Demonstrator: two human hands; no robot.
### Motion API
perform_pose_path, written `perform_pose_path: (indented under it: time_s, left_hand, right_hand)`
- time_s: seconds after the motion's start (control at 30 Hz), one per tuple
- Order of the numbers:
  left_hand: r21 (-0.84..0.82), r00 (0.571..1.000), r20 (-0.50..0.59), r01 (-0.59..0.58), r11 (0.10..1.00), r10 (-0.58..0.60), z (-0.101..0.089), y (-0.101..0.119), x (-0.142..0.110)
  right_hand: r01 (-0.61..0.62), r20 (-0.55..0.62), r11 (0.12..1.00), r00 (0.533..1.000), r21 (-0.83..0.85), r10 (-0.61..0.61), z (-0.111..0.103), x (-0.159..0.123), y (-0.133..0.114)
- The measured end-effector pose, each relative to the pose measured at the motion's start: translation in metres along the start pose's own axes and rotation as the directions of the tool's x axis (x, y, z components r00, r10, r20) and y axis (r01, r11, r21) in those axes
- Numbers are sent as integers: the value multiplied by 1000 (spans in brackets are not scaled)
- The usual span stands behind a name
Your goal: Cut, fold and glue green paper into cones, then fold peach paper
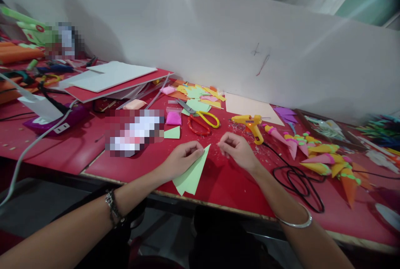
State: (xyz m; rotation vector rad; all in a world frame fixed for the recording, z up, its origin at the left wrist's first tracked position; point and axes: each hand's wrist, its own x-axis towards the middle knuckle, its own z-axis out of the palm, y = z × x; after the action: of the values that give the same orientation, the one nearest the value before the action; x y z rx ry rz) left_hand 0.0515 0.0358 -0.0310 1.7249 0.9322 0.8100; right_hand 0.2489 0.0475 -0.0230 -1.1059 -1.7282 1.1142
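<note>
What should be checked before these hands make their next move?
1. Green paper gripped by the left hand: ok.
2. Right hand empty: cannot tell; its fingers are bunched, and anything between them is too small to make out.
3. Glue gun lying apart from both hands: ok.
4. Glue gun's tip cool: cannot tell.
5. Black cord laid out straight: not ok, it is looped.
6. Scissors put down: ok.
</note>
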Motion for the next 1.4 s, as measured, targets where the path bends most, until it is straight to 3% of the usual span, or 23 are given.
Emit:
perform_pose_path:
  time_s: [0.33,0.57,0.83,1.13,1.4]
  left_hand:
    - [14,1000,-5,-1,1000,1,0,-2,1]
    - [29,1000,-2,-4,1000,4,0,-1,1]
    - [38,1000,13,-15,999,14,3,-2,3]
    - [60,998,55,-24,998,21,4,-2,1]
    - [34,996,80,-45,998,42,3,-3,0]
  right_hand:
    - [-47,70,998,997,35,45,0,0,0]
    - [68,-11,997,998,-28,-68,3,1,1]
    - [60,172,997,984,-52,-50,13,-2,-8]
    - [18,153,998,988,-54,-10,13,-3,-6]
    - [50,72,983,997,-174,-38,7,-3,-7]
